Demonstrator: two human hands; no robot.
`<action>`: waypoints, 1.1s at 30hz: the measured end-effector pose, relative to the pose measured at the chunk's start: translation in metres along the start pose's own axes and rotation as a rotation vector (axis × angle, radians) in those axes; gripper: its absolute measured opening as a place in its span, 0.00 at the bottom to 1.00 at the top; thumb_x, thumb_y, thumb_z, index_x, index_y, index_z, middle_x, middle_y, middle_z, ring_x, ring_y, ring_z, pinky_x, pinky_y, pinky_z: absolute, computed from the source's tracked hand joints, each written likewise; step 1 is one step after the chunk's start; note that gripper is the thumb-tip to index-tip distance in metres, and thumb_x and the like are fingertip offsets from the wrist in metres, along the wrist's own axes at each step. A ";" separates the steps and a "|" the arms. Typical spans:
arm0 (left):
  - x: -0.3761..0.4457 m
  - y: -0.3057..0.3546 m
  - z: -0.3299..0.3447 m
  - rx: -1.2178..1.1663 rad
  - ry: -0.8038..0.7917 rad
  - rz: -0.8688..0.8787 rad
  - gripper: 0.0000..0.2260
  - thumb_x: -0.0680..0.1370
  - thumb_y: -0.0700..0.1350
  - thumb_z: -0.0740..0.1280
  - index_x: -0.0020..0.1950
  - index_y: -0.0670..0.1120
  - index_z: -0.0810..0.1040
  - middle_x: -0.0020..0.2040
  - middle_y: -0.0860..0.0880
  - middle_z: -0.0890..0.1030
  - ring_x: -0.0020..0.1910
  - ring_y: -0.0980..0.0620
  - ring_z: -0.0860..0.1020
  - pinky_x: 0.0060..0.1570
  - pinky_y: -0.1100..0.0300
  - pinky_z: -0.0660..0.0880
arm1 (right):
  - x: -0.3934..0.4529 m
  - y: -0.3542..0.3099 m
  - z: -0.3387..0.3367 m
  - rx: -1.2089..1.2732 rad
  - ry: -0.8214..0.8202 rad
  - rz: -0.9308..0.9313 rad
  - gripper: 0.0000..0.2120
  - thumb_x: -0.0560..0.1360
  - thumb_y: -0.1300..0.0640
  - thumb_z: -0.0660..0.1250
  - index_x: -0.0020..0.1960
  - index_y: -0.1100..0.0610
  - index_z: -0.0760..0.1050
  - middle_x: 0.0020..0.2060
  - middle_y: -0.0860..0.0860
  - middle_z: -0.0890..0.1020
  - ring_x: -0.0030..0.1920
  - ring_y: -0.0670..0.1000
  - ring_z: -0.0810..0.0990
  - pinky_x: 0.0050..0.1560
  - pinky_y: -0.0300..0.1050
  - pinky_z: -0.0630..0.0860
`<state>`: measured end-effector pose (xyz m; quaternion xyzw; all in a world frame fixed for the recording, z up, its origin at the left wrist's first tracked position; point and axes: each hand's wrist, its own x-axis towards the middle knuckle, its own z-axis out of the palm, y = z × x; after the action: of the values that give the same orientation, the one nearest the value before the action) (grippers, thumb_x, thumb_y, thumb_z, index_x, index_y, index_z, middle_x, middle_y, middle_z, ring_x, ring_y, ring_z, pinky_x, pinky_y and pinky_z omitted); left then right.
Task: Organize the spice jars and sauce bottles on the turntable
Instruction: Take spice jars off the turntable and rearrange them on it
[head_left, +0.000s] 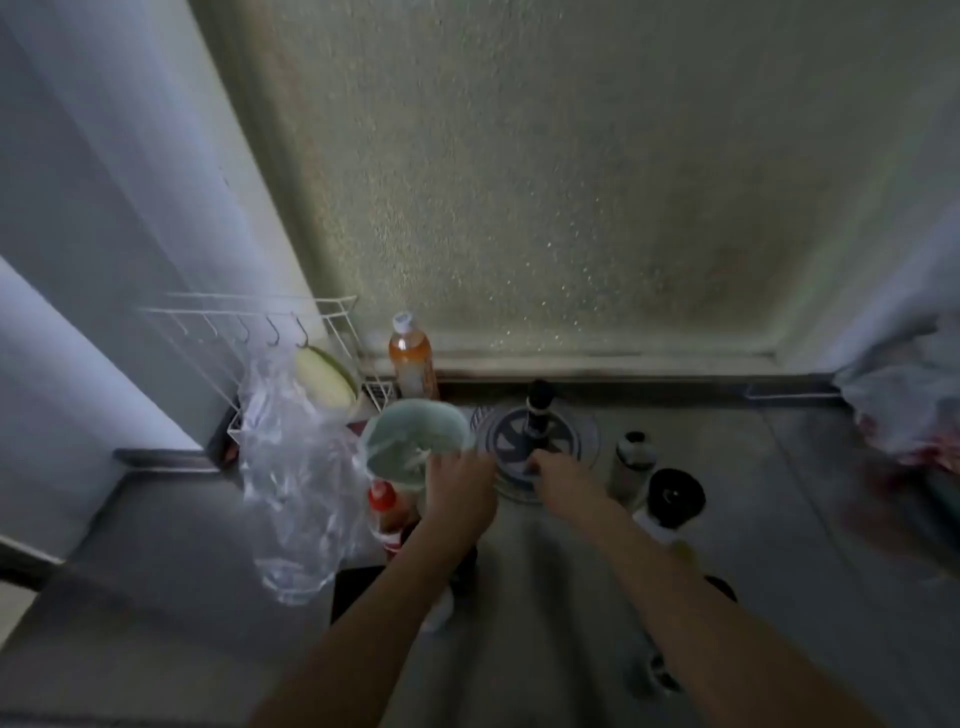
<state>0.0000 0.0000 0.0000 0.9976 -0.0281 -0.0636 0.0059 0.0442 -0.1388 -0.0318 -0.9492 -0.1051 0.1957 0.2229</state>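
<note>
The frame is blurred. A clear round turntable (563, 434) with a dark blue hub lies on the grey counter near the back wall. One dark bottle (540, 410) stands upright on its middle. My right hand (558, 475) rests with bent fingers on the turntable's front part; I cannot make out a grip. My left hand (460, 488) is just left of the turntable, its fingers at the rim of a pale green cup (415, 439). A red-capped sauce bottle (384, 506) stands left of my left wrist. Two dark-lidded jars (631, 457) (675, 499) stand right of the turntable.
An orange-filled bottle with a white cap (413, 358) stands by the back wall. A white wire rack (249, 322) with hooks, a pale plate (324, 376) and a crumpled clear plastic bag (296, 478) fill the left corner. Bagged items (904, 405) lie at far right.
</note>
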 end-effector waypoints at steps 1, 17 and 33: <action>-0.003 -0.004 0.007 0.011 -0.017 -0.018 0.12 0.77 0.45 0.59 0.59 0.47 0.73 0.57 0.45 0.79 0.59 0.43 0.74 0.61 0.46 0.64 | 0.002 0.004 0.011 -0.006 0.001 0.016 0.13 0.76 0.65 0.55 0.58 0.58 0.71 0.56 0.60 0.77 0.51 0.59 0.77 0.51 0.51 0.75; -0.005 -0.032 0.071 -0.315 0.275 0.025 0.09 0.78 0.50 0.59 0.49 0.47 0.76 0.49 0.49 0.78 0.54 0.49 0.73 0.57 0.52 0.67 | 0.000 0.045 0.103 -0.042 0.538 -0.026 0.08 0.77 0.56 0.60 0.55 0.57 0.70 0.55 0.57 0.75 0.53 0.59 0.73 0.47 0.51 0.74; -0.089 -0.012 0.080 -0.485 0.732 0.228 0.10 0.78 0.37 0.58 0.56 0.43 0.76 0.54 0.42 0.79 0.49 0.45 0.78 0.48 0.56 0.74 | -0.111 0.047 0.154 0.107 0.623 -0.081 0.05 0.75 0.59 0.66 0.40 0.57 0.72 0.42 0.56 0.77 0.41 0.54 0.75 0.41 0.47 0.73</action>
<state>-0.0972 0.0161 -0.0683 0.9147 -0.1181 0.2896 0.2559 -0.1153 -0.1528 -0.1445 -0.9454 -0.0588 -0.1083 0.3016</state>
